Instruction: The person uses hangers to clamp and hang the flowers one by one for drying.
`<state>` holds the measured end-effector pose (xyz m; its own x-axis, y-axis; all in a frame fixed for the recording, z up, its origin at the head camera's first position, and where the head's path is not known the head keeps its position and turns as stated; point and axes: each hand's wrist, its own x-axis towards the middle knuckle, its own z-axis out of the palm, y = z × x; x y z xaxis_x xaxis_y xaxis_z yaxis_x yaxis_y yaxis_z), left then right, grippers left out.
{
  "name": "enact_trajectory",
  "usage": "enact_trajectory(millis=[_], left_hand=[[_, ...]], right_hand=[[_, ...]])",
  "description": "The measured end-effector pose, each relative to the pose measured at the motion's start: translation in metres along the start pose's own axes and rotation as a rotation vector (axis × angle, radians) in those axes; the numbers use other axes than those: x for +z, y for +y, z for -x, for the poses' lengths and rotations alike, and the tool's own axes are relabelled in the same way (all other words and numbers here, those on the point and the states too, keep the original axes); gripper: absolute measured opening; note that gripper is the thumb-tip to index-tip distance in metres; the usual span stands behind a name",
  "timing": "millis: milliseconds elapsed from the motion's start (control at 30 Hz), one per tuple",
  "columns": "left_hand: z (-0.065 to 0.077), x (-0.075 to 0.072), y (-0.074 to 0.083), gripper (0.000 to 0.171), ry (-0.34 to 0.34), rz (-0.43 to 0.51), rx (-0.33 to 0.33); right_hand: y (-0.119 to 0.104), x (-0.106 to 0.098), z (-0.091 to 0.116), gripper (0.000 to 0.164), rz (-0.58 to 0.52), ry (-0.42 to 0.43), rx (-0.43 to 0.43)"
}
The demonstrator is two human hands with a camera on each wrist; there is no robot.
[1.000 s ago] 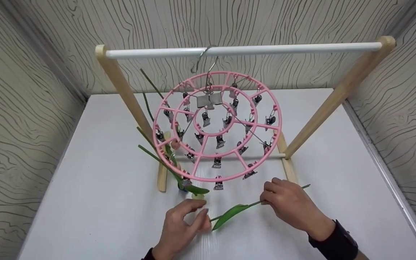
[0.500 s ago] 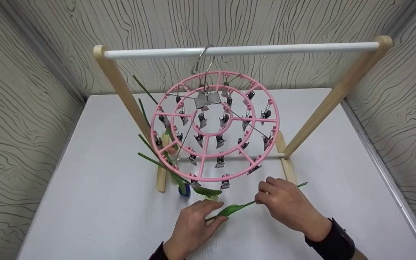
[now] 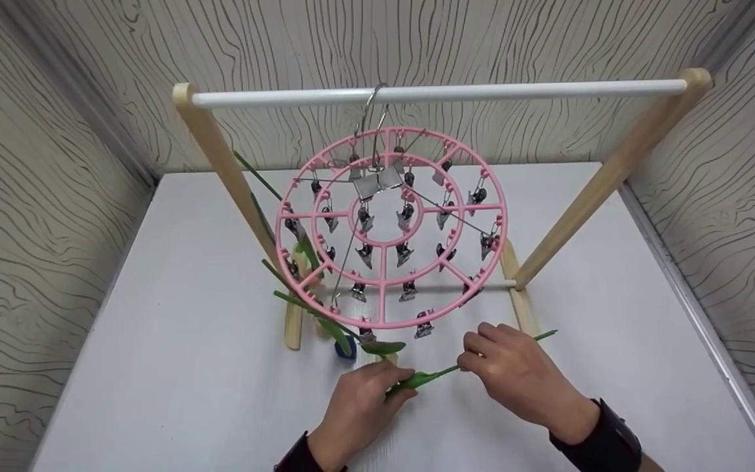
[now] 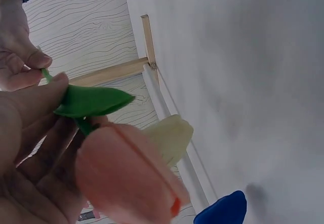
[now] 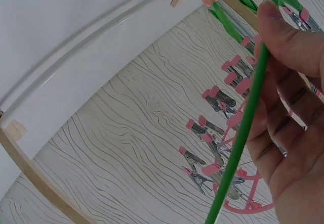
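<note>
A pink artificial tulip [image 4: 126, 173] with a green leaf [image 4: 93, 101] is held low in front of the hanger by both hands. My left hand [image 3: 364, 403] pinches its leaf and stem between thumb and fingers, just behind the bloom. Farther along, my right hand [image 3: 508, 373] pinches the green stem [image 5: 245, 128], whose end sticks out past the hand. Above them hangs a round pink clip hanger [image 3: 383, 298] with several metal clips. At its left side, several tulips are clipped bloom-down, including a blue tulip [image 3: 345, 347] and a pale yellow tulip [image 4: 171, 137].
The hanger's hook sits over a white rail [image 3: 515, 90] between wooden posts [image 3: 603, 183] on the right and left. A lower crossbar [image 3: 495, 284] joins the feet. The stand rests on a white table [image 3: 174, 367] with wood-grain-patterned panels [image 3: 535, 39] around it.
The hanger has turned, its front edge swinging right and the clipped tulips shifting with it. My left hand has moved from the bloom up to the leaf and stem. My right hand has shifted slightly left.
</note>
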<state>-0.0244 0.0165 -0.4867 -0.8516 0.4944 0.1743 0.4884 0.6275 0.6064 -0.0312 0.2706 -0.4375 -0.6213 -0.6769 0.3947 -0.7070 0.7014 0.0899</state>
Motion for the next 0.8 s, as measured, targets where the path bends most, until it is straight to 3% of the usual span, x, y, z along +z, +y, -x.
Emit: enact_trajectory(millis=[267,467,633,800], left_hand=[[-0.001,-0.005,-0.011,0.01,-0.079,0.065,0.005],[0.001,-0.01,-0.018,0.008,-0.101,0.065,-0.013],[0.003,-0.011,-0.023,0.011,-0.093,0.096,-0.034],[0.006,-0.014,-0.026,0.012,-0.082,0.122,-0.052]], right_hand=[[-0.019,0.0,-0.001,0.017,0.069,0.074,-0.004],[-0.031,0.002,-0.001,0.01,0.058,0.121,0.036],[-0.036,0.001,-0.001,0.049,0.042,0.253,0.008],[-0.04,0.005,0.004,0.039,-0.012,0.369,-0.043]])
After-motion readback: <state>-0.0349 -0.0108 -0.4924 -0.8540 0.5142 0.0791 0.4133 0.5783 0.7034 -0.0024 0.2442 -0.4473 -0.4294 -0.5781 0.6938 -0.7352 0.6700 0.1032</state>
